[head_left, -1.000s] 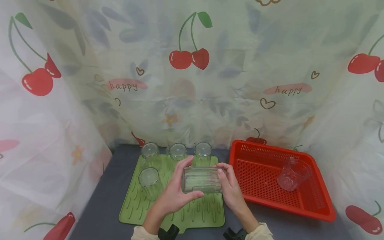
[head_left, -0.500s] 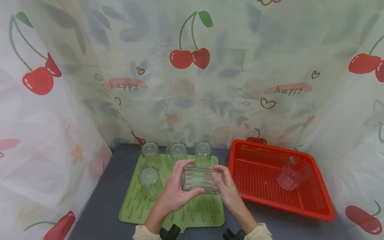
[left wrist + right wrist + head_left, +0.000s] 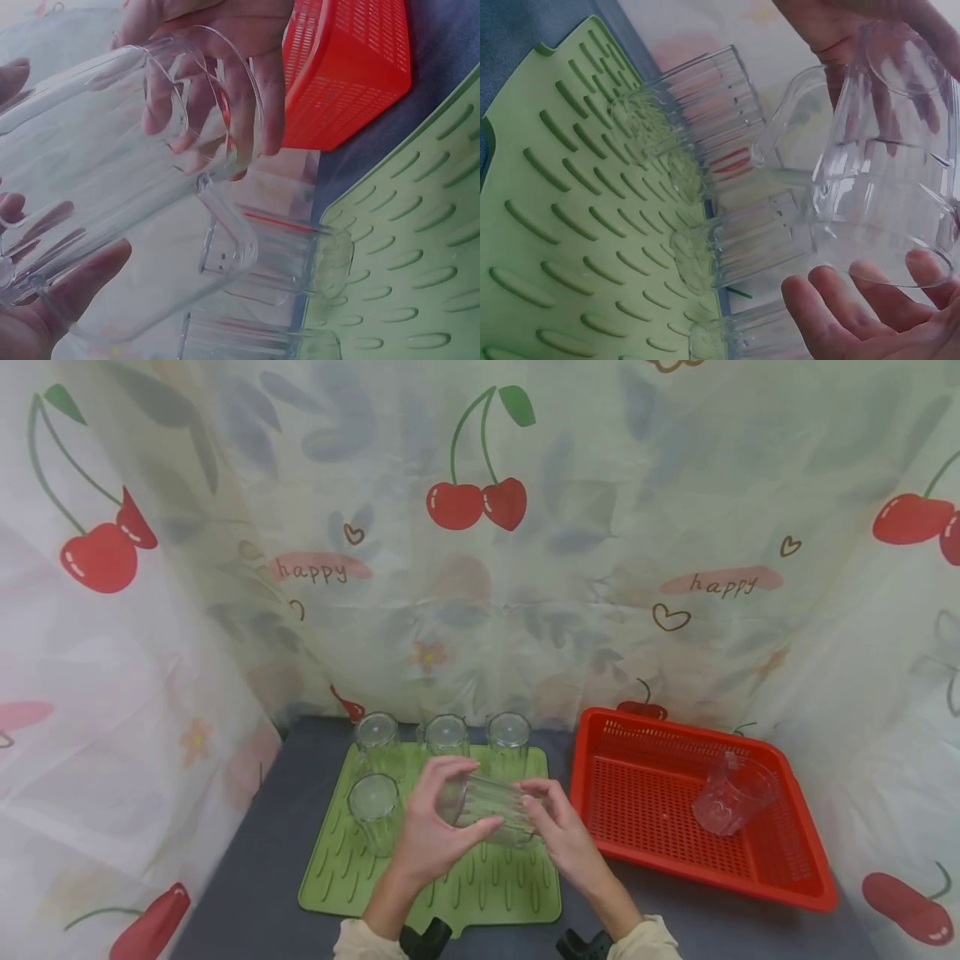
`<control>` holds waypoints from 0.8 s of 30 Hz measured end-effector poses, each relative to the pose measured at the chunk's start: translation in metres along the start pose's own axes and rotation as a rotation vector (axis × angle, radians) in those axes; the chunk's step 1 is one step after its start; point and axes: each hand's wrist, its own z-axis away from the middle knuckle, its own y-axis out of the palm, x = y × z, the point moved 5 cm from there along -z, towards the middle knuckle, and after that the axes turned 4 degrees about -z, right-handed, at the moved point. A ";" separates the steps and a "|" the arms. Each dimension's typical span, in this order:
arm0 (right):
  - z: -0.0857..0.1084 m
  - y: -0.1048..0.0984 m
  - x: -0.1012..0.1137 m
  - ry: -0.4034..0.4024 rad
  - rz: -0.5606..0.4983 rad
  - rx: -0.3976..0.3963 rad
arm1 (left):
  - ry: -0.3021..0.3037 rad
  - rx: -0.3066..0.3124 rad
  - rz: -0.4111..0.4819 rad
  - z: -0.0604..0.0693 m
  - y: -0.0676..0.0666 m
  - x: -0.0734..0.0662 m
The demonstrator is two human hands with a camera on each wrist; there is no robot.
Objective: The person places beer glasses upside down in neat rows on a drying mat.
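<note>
A clear glass mug (image 3: 491, 803) is held sideways above the green ribbed mat (image 3: 480, 893), between both hands. My left hand (image 3: 432, 827) grips its base end, thumb on the near side and fingers over the far side. At the rim end, my right hand (image 3: 562, 827) holds it with thumb and curled fingers. The mug's handle (image 3: 232, 255) points down toward the mat in the left wrist view. Behind and left, several similar mugs stand upside down on the mat, among them a front-left mug (image 3: 375, 810) and a back-right mug (image 3: 508, 743).
To the right, a red plastic basket (image 3: 622, 852) holds one more clear mug (image 3: 731, 797), which leans inside it. A dark grey tabletop (image 3: 255, 860) lies under everything. Behind and at the sides hang cherry-printed curtains (image 3: 480, 610).
The held mug has tilted, its rim end dipping a little toward the near right. My right hand has shifted slightly left along it, and my left hand has turned with it.
</note>
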 end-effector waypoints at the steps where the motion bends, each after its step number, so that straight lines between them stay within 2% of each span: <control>1: 0.000 0.001 -0.001 0.010 0.002 0.006 | 0.006 -0.012 0.002 -0.001 -0.001 0.000; 5: 0.002 0.002 -0.005 0.047 0.047 0.042 | 0.021 -0.033 -0.010 -0.002 -0.004 0.000; 9: 0.003 -0.004 -0.002 0.030 0.124 0.060 | 0.009 0.005 -0.041 -0.004 -0.004 0.001; 13: 0.003 -0.013 0.001 0.012 0.164 0.060 | 0.020 0.047 -0.112 -0.005 -0.001 0.002; 20: 0.008 -0.031 0.003 0.003 0.221 0.003 | 0.073 0.109 -0.314 -0.005 0.003 0.007; 24: 0.013 -0.045 0.003 -0.023 0.237 -0.043 | 0.088 0.138 -0.366 -0.004 0.005 0.012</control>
